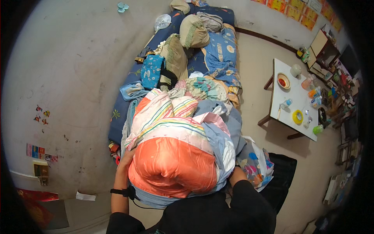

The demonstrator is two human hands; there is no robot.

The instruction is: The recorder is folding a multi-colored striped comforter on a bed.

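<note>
A large bundle of bedding, an orange quilt (pixel 175 163) with a striped border, bulges against my front. Blue-grey fabric (pixel 209 128) wraps its right side and underside. My left hand (pixel 130 155) is at the bundle's left edge, its fingers hidden by the cloth. On the right side, my right hand (pixel 233 173) is mostly hidden beside the blue-grey fabric. Beyond the bundle, a dark blue mattress (pixel 124 108) bears crumpled clothes (pixel 204 87), a blue patterned cloth (pixel 152 71) and beige pillows (pixel 194 32).
A wall (pixel 67 87) runs along the left. At the right stands a white-topped table (pixel 285 99) with a bowl (pixel 283 81), bottles and a yellow tape roll (pixel 297 117). A plastic bag (pixel 257 163) lies by my right arm, beside a black item (pixel 282 178).
</note>
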